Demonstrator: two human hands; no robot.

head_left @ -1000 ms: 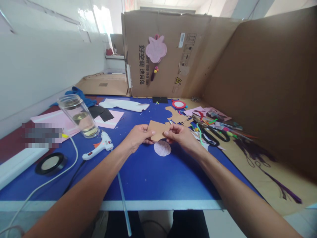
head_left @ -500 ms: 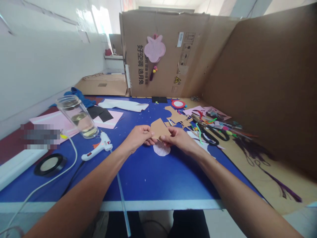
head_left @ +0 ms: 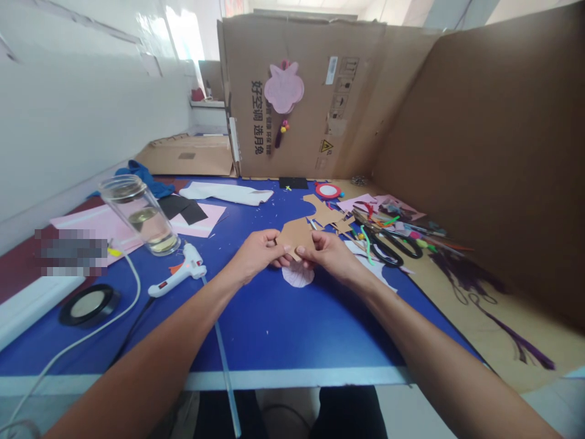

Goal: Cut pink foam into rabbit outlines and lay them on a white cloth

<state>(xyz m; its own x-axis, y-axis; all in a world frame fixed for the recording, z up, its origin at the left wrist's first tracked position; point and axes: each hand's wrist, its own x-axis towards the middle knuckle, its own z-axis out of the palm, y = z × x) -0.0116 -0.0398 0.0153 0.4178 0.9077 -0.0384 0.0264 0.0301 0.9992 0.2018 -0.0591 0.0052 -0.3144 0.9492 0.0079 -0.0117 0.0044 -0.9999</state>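
Both my left hand (head_left: 258,255) and my right hand (head_left: 331,256) pinch a piece of brown craft paper (head_left: 296,236) above the blue table (head_left: 274,329), their fingertips almost meeting under it. Its lower part is hidden by my fingers. Just below my hands, a pink shell-shaped paper (head_left: 298,275) lies on the table. Cut brown paper scraps (head_left: 325,213) lie beyond my right hand. A white glue gun (head_left: 180,273) rests to the left of my left hand.
A glass jar of liquid (head_left: 141,216) stands on the left near pink sheets (head_left: 196,219). Black-handled scissors (head_left: 388,247) and pipe cleaners lie right, on scattered paper. Cardboard walls (head_left: 479,134) rise at the back and right. A tape roll (head_left: 89,305) sits left.
My hands have drawn closer together, and the brown paper piece has turned slightly between them. The whole view has drifted a little to the left.
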